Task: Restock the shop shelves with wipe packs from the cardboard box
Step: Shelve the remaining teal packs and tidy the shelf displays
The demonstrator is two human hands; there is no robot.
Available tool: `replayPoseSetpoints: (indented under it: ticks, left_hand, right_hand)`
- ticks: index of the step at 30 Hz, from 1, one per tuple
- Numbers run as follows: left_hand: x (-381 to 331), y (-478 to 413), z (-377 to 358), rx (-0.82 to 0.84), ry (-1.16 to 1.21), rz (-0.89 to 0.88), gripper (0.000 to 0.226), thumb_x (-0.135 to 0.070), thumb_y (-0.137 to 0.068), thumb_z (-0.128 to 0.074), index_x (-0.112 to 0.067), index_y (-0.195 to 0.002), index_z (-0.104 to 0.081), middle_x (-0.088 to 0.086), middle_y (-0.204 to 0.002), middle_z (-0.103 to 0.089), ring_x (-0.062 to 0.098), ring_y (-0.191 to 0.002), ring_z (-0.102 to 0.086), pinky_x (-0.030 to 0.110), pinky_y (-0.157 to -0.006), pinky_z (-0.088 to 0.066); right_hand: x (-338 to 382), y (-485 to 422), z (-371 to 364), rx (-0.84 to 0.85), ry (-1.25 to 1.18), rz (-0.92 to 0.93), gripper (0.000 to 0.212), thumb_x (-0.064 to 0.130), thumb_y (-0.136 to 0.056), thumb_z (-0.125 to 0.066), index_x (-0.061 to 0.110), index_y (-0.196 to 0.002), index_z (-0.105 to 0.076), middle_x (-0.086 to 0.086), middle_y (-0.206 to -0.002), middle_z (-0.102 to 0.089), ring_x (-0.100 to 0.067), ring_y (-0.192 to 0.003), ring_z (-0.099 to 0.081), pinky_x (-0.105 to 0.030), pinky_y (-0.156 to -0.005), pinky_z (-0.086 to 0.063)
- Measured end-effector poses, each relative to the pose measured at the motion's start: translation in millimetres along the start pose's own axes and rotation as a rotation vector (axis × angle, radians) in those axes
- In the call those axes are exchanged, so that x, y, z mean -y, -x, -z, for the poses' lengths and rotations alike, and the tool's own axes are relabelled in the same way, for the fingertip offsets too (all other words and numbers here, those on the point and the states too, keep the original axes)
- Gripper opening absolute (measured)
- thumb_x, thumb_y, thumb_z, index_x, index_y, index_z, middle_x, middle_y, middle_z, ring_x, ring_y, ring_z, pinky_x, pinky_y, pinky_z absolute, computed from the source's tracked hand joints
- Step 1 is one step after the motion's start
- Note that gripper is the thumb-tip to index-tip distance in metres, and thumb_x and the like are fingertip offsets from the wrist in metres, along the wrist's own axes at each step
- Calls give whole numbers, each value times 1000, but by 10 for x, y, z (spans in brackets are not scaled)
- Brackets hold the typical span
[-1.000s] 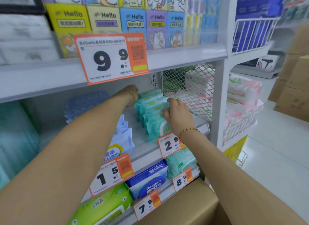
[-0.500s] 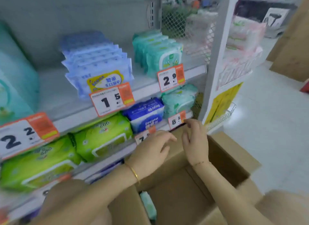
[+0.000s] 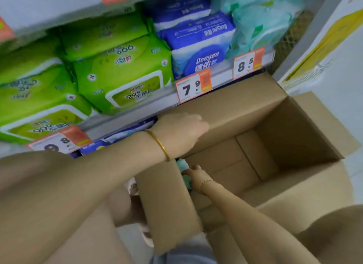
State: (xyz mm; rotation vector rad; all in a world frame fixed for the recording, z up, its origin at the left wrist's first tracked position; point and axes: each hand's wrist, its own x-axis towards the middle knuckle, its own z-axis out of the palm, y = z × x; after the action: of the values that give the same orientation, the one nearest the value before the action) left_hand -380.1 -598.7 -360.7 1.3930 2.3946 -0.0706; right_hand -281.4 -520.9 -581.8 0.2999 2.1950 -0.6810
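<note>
Gold bangle (image 3: 158,144) and thin bracelet (image 3: 205,182) on bare wrists.

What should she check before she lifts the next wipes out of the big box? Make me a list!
1. Open brown cardboard box flaps out of the way: ok, the left hand rests on the far flap.
2. Right hand down inside the box at the small teal wipe pack: ok.
3. Grip closed firmly on the pack: cannot tell, the near flap hides most of it.
4. More packs left in the box: cannot tell, the visible floor is bare.
5. Room on the shelf for teal packs: cannot tell, that shelf is out of view.
</note>
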Motion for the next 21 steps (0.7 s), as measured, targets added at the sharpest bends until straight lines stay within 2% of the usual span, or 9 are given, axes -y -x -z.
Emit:
replayPoseSetpoints:
  ticks: [2,6,11,15,18,19,21]
  left_hand:
    - [34,13,8,38,-14,17,28,-15,-95,-41,-16,-121,-50,5,-119,-50,26,-109,-51,44,-88,-46]
    - [62,17,13,87,-35,38,28,-13,-94,-44,-16,-121,-49,4,-121,-48,25,-110,-50,43,-89,-46]
    - [35,-51,60,58,5,53,30,-12,-93,-46,-17,-122,-49,3,-123,-48,24,-112,-50,41,-89,-47]
    - [37,-45,50,18,38,55,29,-11,-93,-47,-17,-121,-50,3,-122,-49,24,-110,-50,41,-87,-48]
    - [49,-31,21,12,40,59,28,-10,-92,-47,-16,-119,-50,3,-120,-50,24,-107,-51,42,-86,-49]
    - [51,-29,16,10,39,58,28,-10,-92,-46,-16,-119,-51,3,-120,-50,24,-107,-51,42,-86,-49]
    - [59,-30,7,5,42,61,28,-10,-92,-47,-16,-119,-51,3,-120,-50,23,-106,-52,40,-85,-49]
  right_hand:
    - [-8,-105,-122,55,-2,-2,60,7,-88,-47,33,-140,-35,-11,-138,-31,-35,-121,-41,-44,-105,-40]
    - [-134,-206,-129,63,96,53,65,8,-87,-50,36,-142,-27,-12,-142,-28,-37,-124,-38,-47,-104,-39]
    - [-151,-259,-249,-17,145,-19,58,8,-90,-48,25,-138,-21,-16,-132,-39,-34,-114,-47,-45,-95,-46]
    - [-99,-320,-336,-107,63,-128,39,22,-96,-42,16,-132,-28,-16,-136,-37,-34,-112,-48,-44,-88,-47]
    - [-102,-349,-349,-131,2,-198,41,34,-95,-47,9,-124,-34,-13,-126,-44,-32,-110,-51,-41,-86,-47]
    - [-89,-357,-360,-143,-26,-204,38,31,-95,-47,9,-123,-34,-12,-123,-46,-31,-108,-52,-41,-84,-47]
    - [-45,-347,-382,-182,-49,-194,33,13,-94,-42,10,-125,-31,-12,-123,-46,-30,-101,-55,-39,-80,-50]
